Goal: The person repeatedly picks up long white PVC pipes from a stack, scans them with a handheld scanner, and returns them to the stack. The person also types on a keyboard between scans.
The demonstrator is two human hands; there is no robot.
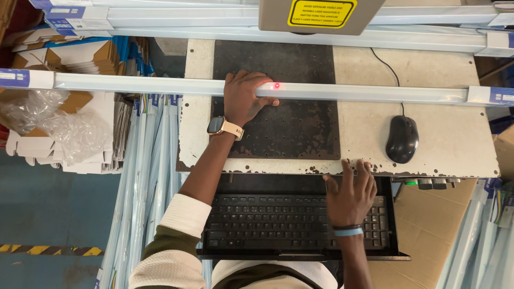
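Under my left hand, fingers flat, the tube runs left-right; my right hand rests spread on the keyboard.

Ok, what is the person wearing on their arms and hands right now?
Left hand: bare, with a smartwatch on a pale beige strap. Right hand: bare, with a light blue wristband. A cream knit sleeve, pushed up, with an olive layer beneath, covers the left arm.
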